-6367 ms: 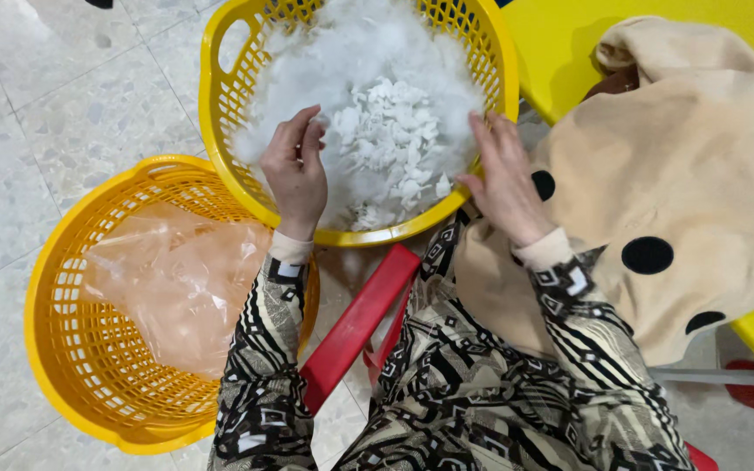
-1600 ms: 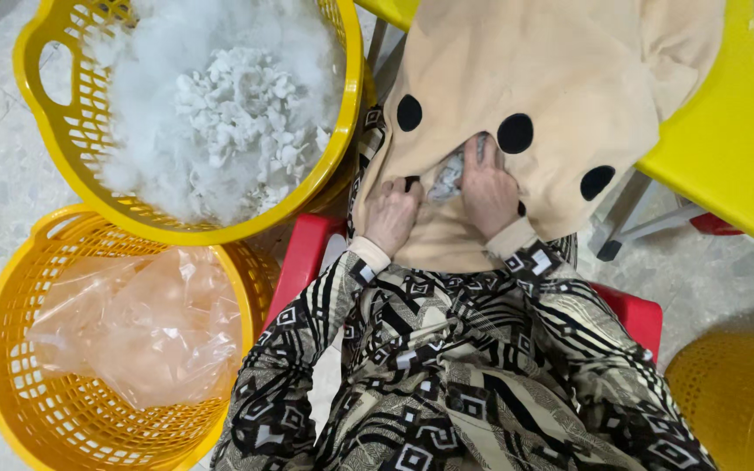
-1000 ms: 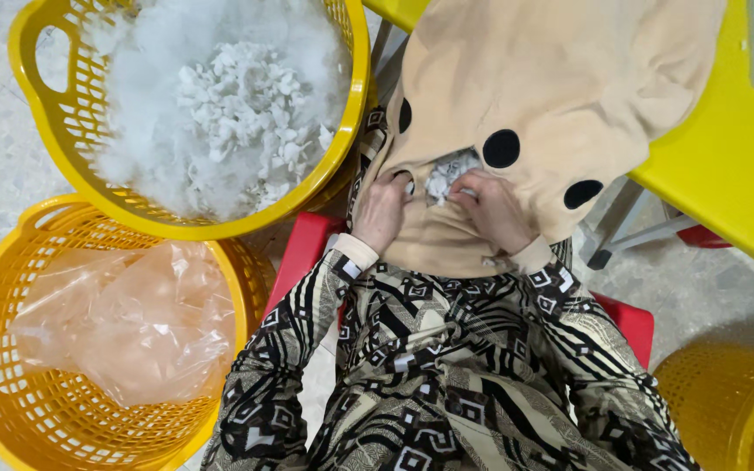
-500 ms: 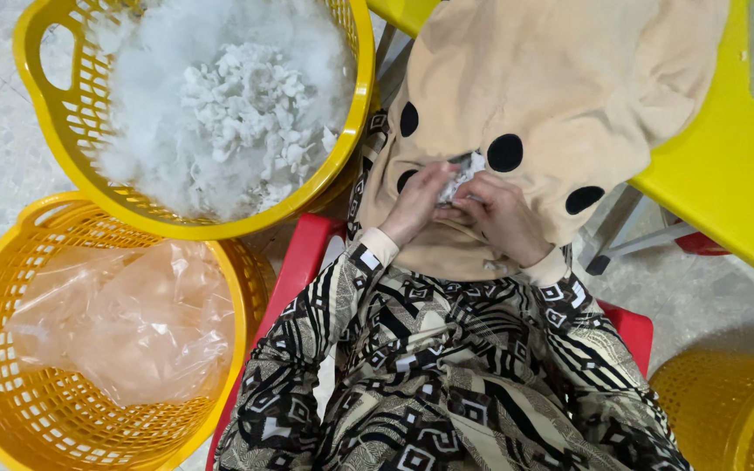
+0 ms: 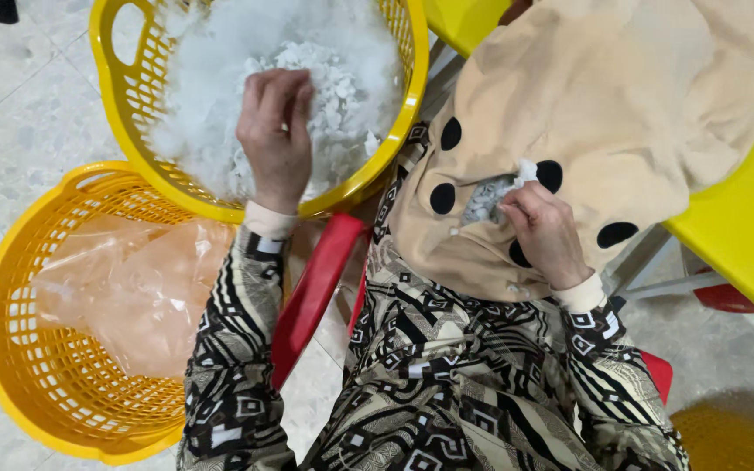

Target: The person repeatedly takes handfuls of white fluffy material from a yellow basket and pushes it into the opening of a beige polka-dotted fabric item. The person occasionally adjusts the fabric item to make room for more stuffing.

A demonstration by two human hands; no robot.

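Stuffing (image 5: 333,96) under left hand (image 5: 277,139); right hand (image 5: 547,231) at beige cover (image 5: 621,96).

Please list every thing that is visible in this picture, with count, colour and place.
round yellow plastic basket of white fluffy stuffing: one, top left
round yellow plastic basket with clear plastic bag: one, bottom left
beige fabric toy cover with black dots: one, on the lap, stuffing showing at its opening
red plastic chair: one, under the person
yellow table: one, right
left hand: in the stuffing
right hand: at the cover's opening
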